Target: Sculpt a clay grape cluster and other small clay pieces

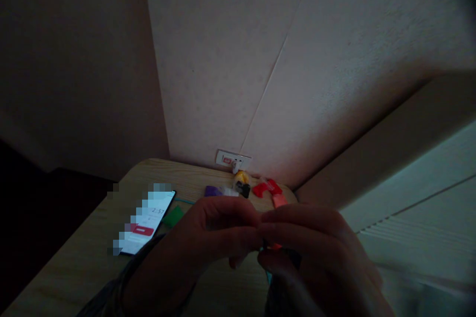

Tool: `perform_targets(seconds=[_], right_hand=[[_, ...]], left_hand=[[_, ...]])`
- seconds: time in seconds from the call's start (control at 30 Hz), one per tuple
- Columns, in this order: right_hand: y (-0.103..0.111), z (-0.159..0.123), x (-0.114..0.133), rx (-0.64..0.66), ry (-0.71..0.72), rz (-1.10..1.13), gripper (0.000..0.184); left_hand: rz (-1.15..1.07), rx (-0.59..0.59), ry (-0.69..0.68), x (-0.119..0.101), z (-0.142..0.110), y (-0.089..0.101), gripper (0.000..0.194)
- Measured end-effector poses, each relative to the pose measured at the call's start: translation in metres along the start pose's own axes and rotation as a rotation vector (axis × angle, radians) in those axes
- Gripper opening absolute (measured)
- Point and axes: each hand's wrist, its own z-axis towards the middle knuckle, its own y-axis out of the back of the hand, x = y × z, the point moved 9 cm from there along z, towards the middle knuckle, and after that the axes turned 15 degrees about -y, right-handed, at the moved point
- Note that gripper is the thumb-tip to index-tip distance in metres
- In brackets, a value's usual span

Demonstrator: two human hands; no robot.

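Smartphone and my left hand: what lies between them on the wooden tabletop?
In the head view, a flat green piece lies between the smartphone and the left hand; a thin teal strand runs just beyond it.

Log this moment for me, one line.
left hand, right hand: fingertips together | grip contents: too dark to tell | wooden table: lit smartphone, green piece | behind: wall outlet

A phone [147, 225] lies on the table [78, 247], left of the left hand [211, 233] and right hand [320, 242]. Behind them, small items [274, 186] apparently rest near the far edge, below a socket [243, 160] on the wall [208, 79].
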Motion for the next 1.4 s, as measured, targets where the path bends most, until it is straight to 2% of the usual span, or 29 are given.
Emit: perform_targets(seconds=[0.13,0.43,0.6,0.9,1.07,1.2,1.4], right_hand=[[-0.005,-0.001,0.003,0.109,0.054,-0.008,0.013],[-0.006,-0.002,0.000,0.071,0.036,0.046,0.010],[0.000,0.002,0.000,0.009,0.000,0.098,0.008],[-0.003,-0.001,-0.002,0.062,0.013,0.094,0.010],[-0.005,-0.001,0.000,0.105,0.070,0.038,0.011],[-0.004,0.001,0.002,0.109,0.109,0.013,0.011],[-0.004,0.002,0.004,0.124,0.102,0.000,0.010]], left_hand=[[-0.025,0.004,0.008,0.001,-0.002,0.000,0.016],[0.007,0.033,-0.004,-0.004,0.000,-0.002,0.020],[0.055,0.013,0.007,-0.004,-0.003,0.000,0.022],[0.084,-0.013,0.011,-0.007,-0.003,0.003,0.020],[0.043,-0.014,-0.030,-0.008,-0.002,0.001,0.018],[0.047,-0.027,-0.012,-0.008,-0.001,0.002,0.020],[0.091,-0.044,-0.007,-0.012,-0.002,0.002,0.018]])
